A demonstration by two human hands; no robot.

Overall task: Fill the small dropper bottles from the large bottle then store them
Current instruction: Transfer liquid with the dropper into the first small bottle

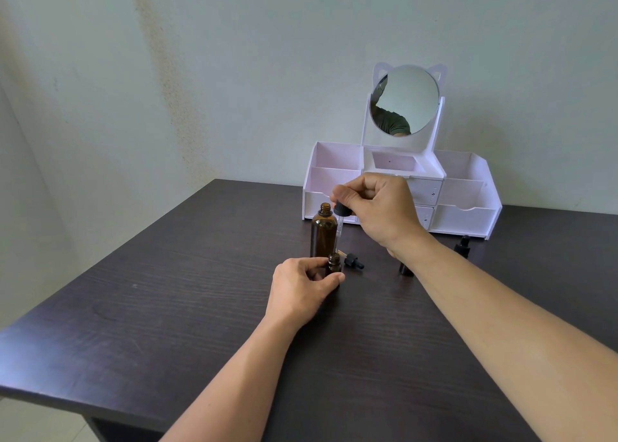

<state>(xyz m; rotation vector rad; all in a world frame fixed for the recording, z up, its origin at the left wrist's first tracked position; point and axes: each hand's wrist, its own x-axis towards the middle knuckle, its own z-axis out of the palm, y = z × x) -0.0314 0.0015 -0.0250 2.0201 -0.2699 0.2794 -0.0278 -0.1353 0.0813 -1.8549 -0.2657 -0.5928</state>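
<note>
Table: dark wood-grain top, matt, fine streaked texture. Large bottle: amber glass, glossy, threaded neck. Small bottle: same amber glass. Dropper: black cap, looks like plastic/rubber, w/ clear glossy tube. Loose dropper cap: black, semi-matt. Organizer: white board, matt, smooth. Mirror: reflective, polished. Wall: pale paint, matt, stained.

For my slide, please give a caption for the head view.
Right hand holds a dropper above the small bottle gripped by the left hand.
</note>
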